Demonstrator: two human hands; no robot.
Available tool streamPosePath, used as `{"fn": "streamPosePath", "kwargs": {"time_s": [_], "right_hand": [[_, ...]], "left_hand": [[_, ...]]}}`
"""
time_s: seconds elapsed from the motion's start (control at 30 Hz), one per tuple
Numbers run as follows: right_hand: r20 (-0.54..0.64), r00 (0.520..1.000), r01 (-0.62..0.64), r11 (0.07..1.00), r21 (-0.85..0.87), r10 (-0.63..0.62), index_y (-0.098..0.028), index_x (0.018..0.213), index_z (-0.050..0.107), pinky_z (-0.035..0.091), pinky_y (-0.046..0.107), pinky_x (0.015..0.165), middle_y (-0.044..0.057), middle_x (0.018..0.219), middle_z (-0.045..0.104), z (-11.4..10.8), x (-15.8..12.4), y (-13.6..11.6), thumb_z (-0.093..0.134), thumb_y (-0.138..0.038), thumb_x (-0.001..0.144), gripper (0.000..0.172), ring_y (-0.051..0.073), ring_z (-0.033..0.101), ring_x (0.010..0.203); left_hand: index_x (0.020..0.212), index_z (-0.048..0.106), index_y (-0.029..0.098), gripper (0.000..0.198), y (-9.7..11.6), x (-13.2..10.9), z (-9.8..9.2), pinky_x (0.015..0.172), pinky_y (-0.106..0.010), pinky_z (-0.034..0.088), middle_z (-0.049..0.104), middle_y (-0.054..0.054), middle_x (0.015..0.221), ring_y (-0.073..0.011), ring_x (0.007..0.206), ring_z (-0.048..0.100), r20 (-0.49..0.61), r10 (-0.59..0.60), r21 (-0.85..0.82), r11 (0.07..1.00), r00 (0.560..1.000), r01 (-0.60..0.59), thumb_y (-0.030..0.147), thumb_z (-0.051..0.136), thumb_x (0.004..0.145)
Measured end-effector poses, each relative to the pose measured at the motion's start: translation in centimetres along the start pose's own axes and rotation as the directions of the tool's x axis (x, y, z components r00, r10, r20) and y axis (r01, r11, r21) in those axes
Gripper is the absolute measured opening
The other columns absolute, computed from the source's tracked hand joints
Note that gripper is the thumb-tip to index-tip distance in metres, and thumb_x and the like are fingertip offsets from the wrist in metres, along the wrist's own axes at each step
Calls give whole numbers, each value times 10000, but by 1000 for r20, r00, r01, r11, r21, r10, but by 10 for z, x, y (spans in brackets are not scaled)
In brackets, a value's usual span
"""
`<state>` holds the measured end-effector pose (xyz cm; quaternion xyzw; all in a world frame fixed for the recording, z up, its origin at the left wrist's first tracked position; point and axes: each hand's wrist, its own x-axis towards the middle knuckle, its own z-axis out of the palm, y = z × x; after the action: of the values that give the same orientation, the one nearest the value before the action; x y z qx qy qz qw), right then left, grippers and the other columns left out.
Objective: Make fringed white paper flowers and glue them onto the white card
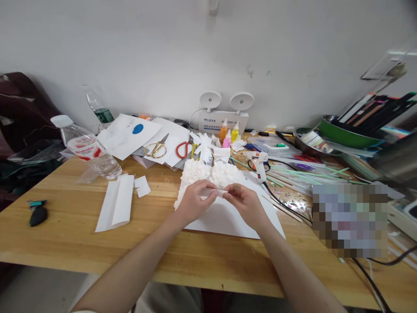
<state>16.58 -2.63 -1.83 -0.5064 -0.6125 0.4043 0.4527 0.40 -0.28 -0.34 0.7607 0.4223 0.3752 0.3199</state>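
Between my two hands is a small piece of white paper (221, 191), pinched by the fingertips at both ends. My left hand (197, 198) is closed on its left end, and my right hand (243, 203) grips the right end. Beneath them lies a large white sheet (224, 221). Fluffy-looking white bits (226, 174) cover its far part in clumps, partly hidden by my hands. A white glue gun (259, 165) rests just beyond the sheet's right side, its black cord running toward the right.
Folded white paper (115, 202) and small squares (142, 186) lie to the left, near a water bottle (93, 152). Gold scissors (158, 148), red-handled pliers (182, 150) and paint bottles (227, 138) sit behind. Sticks and a green bowl (348, 132) crowd the right.
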Motion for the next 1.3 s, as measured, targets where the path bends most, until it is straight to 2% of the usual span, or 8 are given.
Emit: {"fn": "streamPosePath", "kwargs": {"time_s": [0.27, 0.47, 0.73, 0.9, 1.1, 1.3], "right_hand": [[49, 997, 59, 998, 22, -60, -192, 783, 560, 462, 289, 686, 23, 756, 592, 4, -3, -1, 549, -318, 763, 128, 150, 551, 698], [-22, 997, 70, 997, -40, -71, -185, 767, 590, 448, 285, 669, 22, 734, 621, 4, -3, -3, 592, -293, 731, 114, 150, 549, 667], [-93, 992, 82, 996, -38, -85, -185, 742, 575, 434, 273, 646, 15, 715, 599, 5, -5, -4, 623, -290, 706, 121, 144, 529, 651], [-108, 990, 85, 995, -45, -90, -186, 730, 577, 423, 258, 633, 7, 698, 597, 4, -4, -3, 627, -287, 704, 116, 136, 514, 644], [-103, 990, 88, 995, -48, -93, -191, 724, 581, 417, 259, 634, 7, 701, 601, 4, -4, -1, 625, -291, 707, 111, 140, 516, 653], [-93, 992, 83, 996, -33, -86, -186, 726, 570, 421, 267, 641, 15, 711, 591, 5, -4, -1, 613, -291, 719, 113, 142, 515, 659]], "left_hand": [[776, 583, 194, 103, -2, -1, 3, 721, -253, 445, 630, -8, 804, -141, 779, 578, 46, -22, -29, 999, 999, 24, 226, 487, 761], [801, 586, 189, 133, -1, -2, 3, 695, -220, 445, 633, -1, 792, -123, 759, 578, 67, -19, -60, 998, 998, 23, 256, 472, 784], [853, 609, 189, 163, -1, -2, 1, 738, -242, 449, 639, -27, 857, -138, 827, 583, 73, -10, -83, 996, 997, 16, 215, 463, 784], [843, 618, 183, 163, 1, -2, 1, 733, -237, 453, 636, -27, 850, -133, 813, 584, 50, 19, -89, 996, 999, -14, 188, 469, 777], [859, 619, 188, 151, -2, -2, 3, 744, -228, 467, 660, -20, 876, -137, 822, 604, 3, -31, -109, 994, 1000, 31, 251, 531, 754], [851, 613, 187, 145, -3, -2, 3, 685, -202, 476, 645, -17, 854, -120, 791, 599, 39, -13, -138, 990, 999, 18, 220, 493, 777]]}}
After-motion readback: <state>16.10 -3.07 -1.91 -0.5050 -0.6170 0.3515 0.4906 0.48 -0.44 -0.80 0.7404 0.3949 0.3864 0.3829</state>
